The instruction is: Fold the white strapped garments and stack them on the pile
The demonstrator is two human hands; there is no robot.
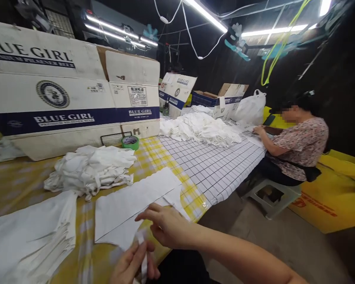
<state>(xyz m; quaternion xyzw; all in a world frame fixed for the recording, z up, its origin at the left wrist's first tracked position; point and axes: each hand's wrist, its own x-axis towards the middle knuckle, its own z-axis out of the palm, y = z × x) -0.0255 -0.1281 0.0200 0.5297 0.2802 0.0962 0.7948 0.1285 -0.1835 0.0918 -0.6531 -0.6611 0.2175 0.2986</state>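
At the bottom of the head view my left hand (133, 263) is closed, pinching a narrow white fabric strip (141, 237) between thumb and fingers. Just above and to its right is my right hand (169, 225), palm down, with the index finger stretched out and the others loosely bent. It grips nothing that I can see. In front of both hands a flat white fabric piece (130, 203) lies on the yellow checked tablecloth (154, 154), partly covered by my right hand. A stack of white fabric pieces (32, 236) lies to the left.
Behind the flat piece sits a crumpled white fabric heap (91, 167), with green tape (130, 142) beside a large carton (77, 94). A bigger white pile (201, 128) covers part of the adjoining grid-patterned table (215, 165). At right a co-worker (298, 138) sits on a stool (272, 195).
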